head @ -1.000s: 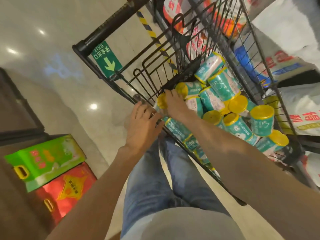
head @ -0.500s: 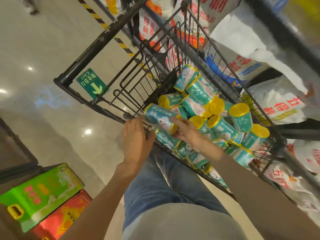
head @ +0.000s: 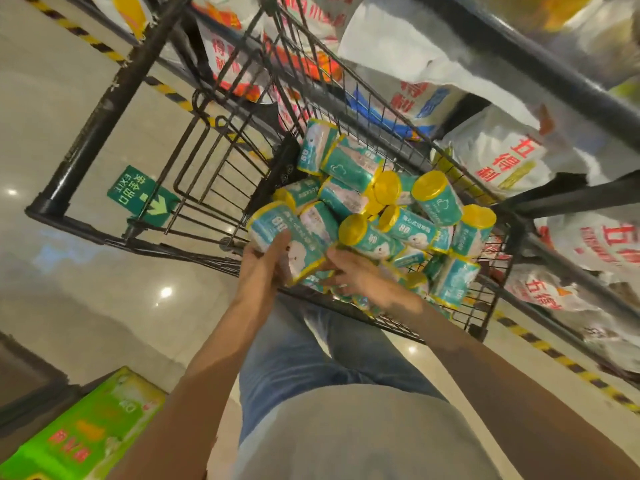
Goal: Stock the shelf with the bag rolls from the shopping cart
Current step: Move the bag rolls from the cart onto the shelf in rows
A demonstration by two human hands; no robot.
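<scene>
A black wire shopping cart (head: 104,109) stands in front of me. Several teal bag rolls with yellow ends (head: 436,199) lie piled in its basket. My left hand (head: 263,268) grips one teal bag roll (head: 277,230) from below, thumb across it, just above the cart's near edge. My right hand (head: 356,275) is blurred beside that roll's lower end, fingers spread and touching it, over the pile.
Shelves (head: 540,71) with white printed sacks (head: 502,157) run along the right of the cart. A green box (head: 90,431) sits at the lower left. A green exit arrow sign (head: 138,195) is on the glossy floor, seen through the cart's folded child seat.
My right hand lifted a roll out of the pile and brought it to my left hand, which now grips it. The view has tilted up toward the shelves.
</scene>
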